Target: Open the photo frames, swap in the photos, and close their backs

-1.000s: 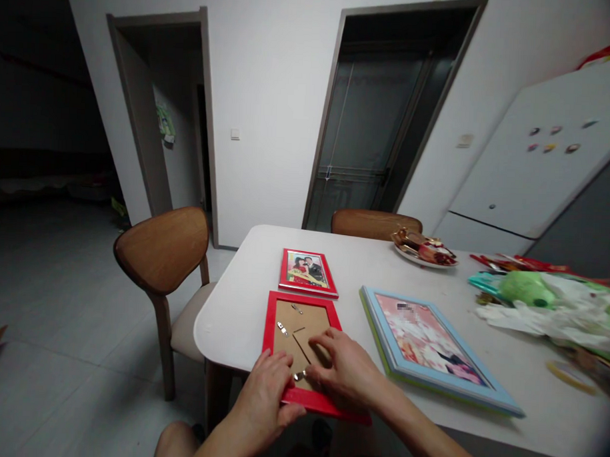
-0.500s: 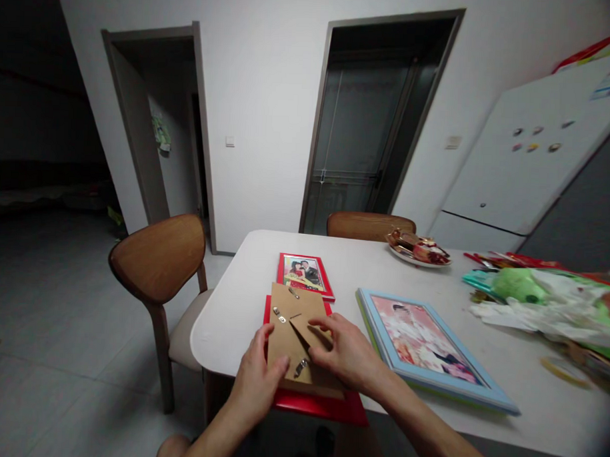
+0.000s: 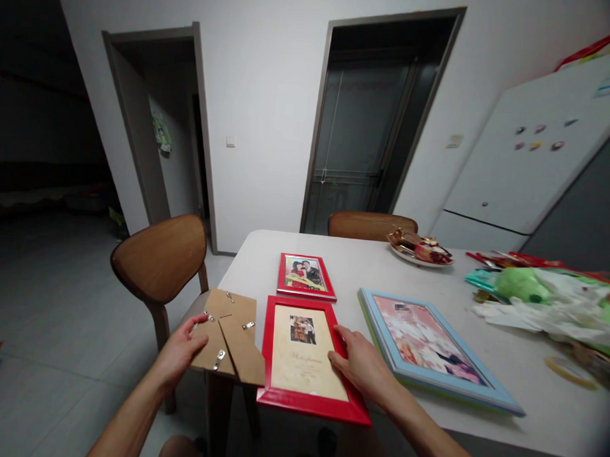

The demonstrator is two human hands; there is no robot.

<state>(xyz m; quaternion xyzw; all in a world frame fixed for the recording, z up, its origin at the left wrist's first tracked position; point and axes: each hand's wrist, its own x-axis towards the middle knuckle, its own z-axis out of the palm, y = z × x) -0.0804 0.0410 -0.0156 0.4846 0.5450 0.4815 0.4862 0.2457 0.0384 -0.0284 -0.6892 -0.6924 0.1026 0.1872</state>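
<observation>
My left hand (image 3: pixel 181 349) grips the left edge of a brown backing board (image 3: pixel 239 351), which has metal clips and a partly raised stand flap. The board is at the table's left front edge, its right corner by a red frame. That larger red frame (image 3: pixel 311 403) lies near the front edge, showing a cream insert (image 3: pixel 307 372) with a small picture. My right hand (image 3: pixel 356 363) holds the frame's right side, thumb over the insert. Behind it lies a smaller red frame (image 3: pixel 306 274) with a couple's photo. A light blue frame (image 3: pixel 431 339) lies to the right on a green-edged one.
The white table (image 3: pixel 364 260) carries a plate of wrapped items (image 3: pixel 419 249) at the back and a pile of plastic bags (image 3: pixel 547 300) at the right, near a tape roll (image 3: pixel 571 372). Brown chairs stand at the left (image 3: pixel 161 260) and behind the table (image 3: pixel 372 225).
The backing board has moved left off the larger red frame in my left hand, uncovering the cream insert. My right hand has let go of the stand flap and now holds the frame's right side.
</observation>
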